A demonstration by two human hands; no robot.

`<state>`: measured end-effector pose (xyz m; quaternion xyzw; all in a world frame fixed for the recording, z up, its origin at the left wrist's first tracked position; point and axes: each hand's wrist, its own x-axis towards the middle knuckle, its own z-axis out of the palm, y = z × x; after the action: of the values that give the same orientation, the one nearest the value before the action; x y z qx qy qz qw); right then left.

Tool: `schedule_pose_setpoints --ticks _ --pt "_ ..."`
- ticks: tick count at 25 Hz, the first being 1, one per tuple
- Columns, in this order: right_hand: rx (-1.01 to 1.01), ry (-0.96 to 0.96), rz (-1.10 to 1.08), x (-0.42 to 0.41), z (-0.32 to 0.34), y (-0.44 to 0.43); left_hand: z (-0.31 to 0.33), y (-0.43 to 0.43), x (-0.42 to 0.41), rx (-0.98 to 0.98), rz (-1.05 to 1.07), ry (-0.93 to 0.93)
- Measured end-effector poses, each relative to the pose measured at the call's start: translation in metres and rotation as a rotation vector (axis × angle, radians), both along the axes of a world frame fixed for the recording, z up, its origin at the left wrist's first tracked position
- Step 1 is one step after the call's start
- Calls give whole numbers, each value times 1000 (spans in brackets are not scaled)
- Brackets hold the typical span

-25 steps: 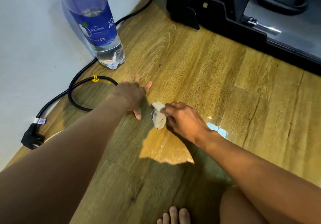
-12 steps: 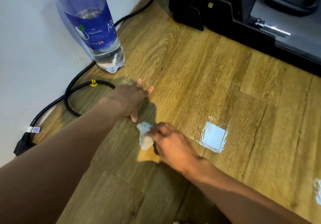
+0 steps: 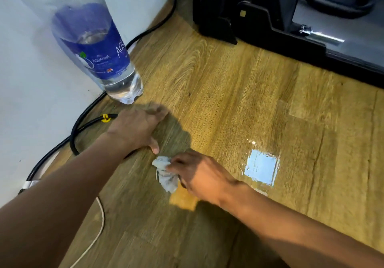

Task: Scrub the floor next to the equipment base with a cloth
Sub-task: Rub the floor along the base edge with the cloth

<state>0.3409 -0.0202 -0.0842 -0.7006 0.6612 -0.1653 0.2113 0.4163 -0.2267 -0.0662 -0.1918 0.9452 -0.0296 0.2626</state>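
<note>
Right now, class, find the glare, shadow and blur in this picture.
Head view: glare forms a pale rectangle on the floor, right of the right hand. Head view: shadow falls beside the left hand, whose fingers are motion-blurred; the cloth looks sharper.

Right hand [image 3: 199, 176] drags the cloth [image 3: 165, 173] back across the floor [image 3: 228, 101], away from the base [image 3: 259, 28], so it's now just under the left hand [image 3: 135, 130] thumb.

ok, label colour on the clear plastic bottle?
Blue with white lettering; the bottle's label shows best in the head view.
</note>
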Motion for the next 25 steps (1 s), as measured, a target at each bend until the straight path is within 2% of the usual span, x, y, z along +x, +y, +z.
schedule_pose_setpoints --ticks 5,7,10,14,16,19,21,25 --pt "-13 95 -362 -84 -15 -43 -5 -7 -13 17 69 -95" --pt "-21 124 -311 -79 -17 -43 -8 -8 -20 -9 44 -141" --pt "-18 51 -205 -91 -13 -43 -14 -10 -24 -56 -5 -164" --pt "-78 159 -445 -162 -14 -97 -18 -12 -21 -60 -10 -146" --pt "-66 180 -521 -169 -19 -110 -17 -11 -22 -54 -9 -145" --pt "-61 194 -343 -152 -25 -95 -20 -8 -24 -67 -26 -163" --pt "-106 155 -346 -172 -21 -104 -21 -7 -23 -59 -22 -173" --pt "-57 187 -717 -239 -18 -156 -17 -7 -25 -36 -15 -172"
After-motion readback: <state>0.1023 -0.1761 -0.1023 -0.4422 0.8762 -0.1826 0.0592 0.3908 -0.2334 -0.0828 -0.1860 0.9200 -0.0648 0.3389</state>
